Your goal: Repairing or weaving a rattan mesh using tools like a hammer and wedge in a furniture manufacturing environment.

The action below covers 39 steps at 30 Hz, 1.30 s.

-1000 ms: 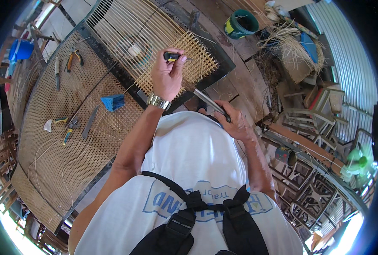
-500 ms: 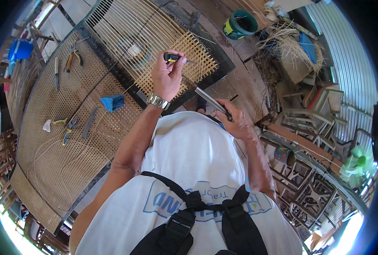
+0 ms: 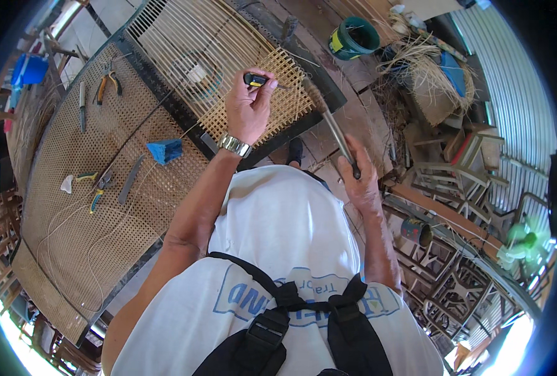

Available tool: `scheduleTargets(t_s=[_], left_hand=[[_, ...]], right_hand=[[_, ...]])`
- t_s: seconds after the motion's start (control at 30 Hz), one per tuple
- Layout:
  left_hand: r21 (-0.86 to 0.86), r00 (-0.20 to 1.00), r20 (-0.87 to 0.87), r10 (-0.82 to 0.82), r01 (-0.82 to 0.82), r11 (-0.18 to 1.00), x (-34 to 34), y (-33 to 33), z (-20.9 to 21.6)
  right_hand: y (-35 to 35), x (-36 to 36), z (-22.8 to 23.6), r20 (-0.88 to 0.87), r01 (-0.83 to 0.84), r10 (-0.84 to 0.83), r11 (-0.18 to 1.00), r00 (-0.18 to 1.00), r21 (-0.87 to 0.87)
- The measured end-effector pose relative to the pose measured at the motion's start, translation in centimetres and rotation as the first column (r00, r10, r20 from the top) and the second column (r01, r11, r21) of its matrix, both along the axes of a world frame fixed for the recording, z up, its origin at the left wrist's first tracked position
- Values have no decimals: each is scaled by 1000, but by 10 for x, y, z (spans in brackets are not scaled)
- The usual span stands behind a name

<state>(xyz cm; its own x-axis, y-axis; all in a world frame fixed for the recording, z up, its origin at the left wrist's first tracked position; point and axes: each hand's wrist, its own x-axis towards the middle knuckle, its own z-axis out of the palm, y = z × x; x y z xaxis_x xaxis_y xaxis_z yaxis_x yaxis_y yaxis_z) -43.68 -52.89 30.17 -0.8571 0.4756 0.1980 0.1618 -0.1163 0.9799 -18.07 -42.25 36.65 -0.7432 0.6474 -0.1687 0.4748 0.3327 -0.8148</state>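
My left hand [image 3: 248,116], a metal watch on its wrist, is closed around the black and yellow handle of a screwdriver-like tool [image 3: 255,80]. Its thin shaft points right, over the woven cane edge [image 3: 289,72] of a panel. My right hand [image 3: 362,172] grips the black-ended handle of a hammer [image 3: 336,133]. The hammer's head end is blurred and raised just right of the weave, apart from the tool in my left hand. Bare parallel cane strands [image 3: 190,37] run away from the woven part, within a dark frame [image 3: 325,103].
Left of the strands lies finished cane mesh [image 3: 65,207], bearing orange-handled pliers [image 3: 108,86], a knife [image 3: 82,108], a blue block [image 3: 165,151], a blade [image 3: 131,180] and yellow-blue pliers [image 3: 101,188]. A green bucket [image 3: 355,37] and loose fibre [image 3: 425,72] are at far right.
The hammer has swung away to the right and up, off the woven edge, with my right hand shifting slightly right. My left hand and its tool have barely moved.
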Motion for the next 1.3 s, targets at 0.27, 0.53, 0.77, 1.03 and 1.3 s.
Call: scheduleTargets(t_s=[0.27,0.53,0.77,1.03,1.3], left_hand=[[-130,997,-77,7,-17,991,-1,1,8],[55,1000,-16,-1,2,998,2,-1,7],[-55,997,-23,-68,67,996,11,-5,7],[-14,993,59,-98,99,995,22,-13,2],[25,998,13,-62,62,998,20,-4,-10]], right_hand=[[-1,-26,3,-110,-37,51,992,993,122],[14,-16,6,-69,11,2,982,998,189],[12,-13,18,139,-97,107,993,985,-72],[-1,37,-1,-23,66,-63,982,998,177],[-7,18,8,-25,109,-108,993,994,53]])
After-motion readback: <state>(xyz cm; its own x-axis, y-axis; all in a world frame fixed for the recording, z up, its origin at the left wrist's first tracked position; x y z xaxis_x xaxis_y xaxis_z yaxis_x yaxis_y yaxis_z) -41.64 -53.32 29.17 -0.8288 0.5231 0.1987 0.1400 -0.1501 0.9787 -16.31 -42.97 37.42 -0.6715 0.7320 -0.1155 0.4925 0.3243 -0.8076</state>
